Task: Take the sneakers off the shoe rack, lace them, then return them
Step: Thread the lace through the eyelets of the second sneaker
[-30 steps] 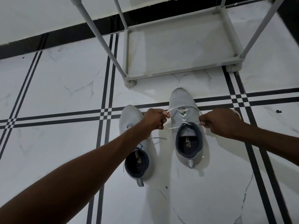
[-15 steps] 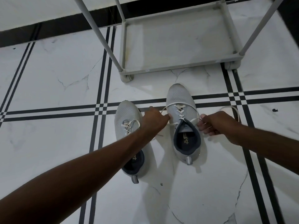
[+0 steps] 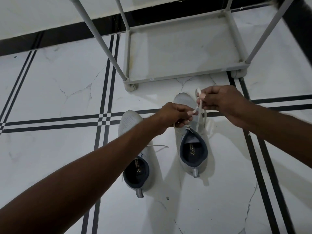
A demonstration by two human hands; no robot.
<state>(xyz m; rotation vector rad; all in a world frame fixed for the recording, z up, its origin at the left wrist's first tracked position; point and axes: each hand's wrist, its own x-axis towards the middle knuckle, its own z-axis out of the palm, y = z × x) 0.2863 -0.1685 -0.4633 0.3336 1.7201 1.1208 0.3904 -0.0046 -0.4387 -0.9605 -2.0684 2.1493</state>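
Note:
Two grey sneakers with dark linings stand side by side on the floor, toes pointing away from me. Above the right sneaker (image 3: 192,149) my left hand (image 3: 175,115) pinches one end of its white lace (image 3: 200,114). My right hand (image 3: 221,102) pinches the other end, with a loop sticking up from the fingers. Both hands are raised over the tongue and nearly touch. The left sneaker (image 3: 135,168) lies partly under my left forearm, a loose lace end trailing to its right. The grey shoe rack (image 3: 182,76) stands just beyond the sneakers, bottom shelf bare.
White marble-look floor tiles (image 3: 50,92) with black double stripes surround the shoes. A black skirting band (image 3: 70,34) runs along the wall at the back. The rack's slanted poles (image 3: 98,36) rise toward me on both sides.
Both hands have lifted from the sides of the right sneaker and come together above it, pulling the lace ends up. My view has moved closer to the shoes.

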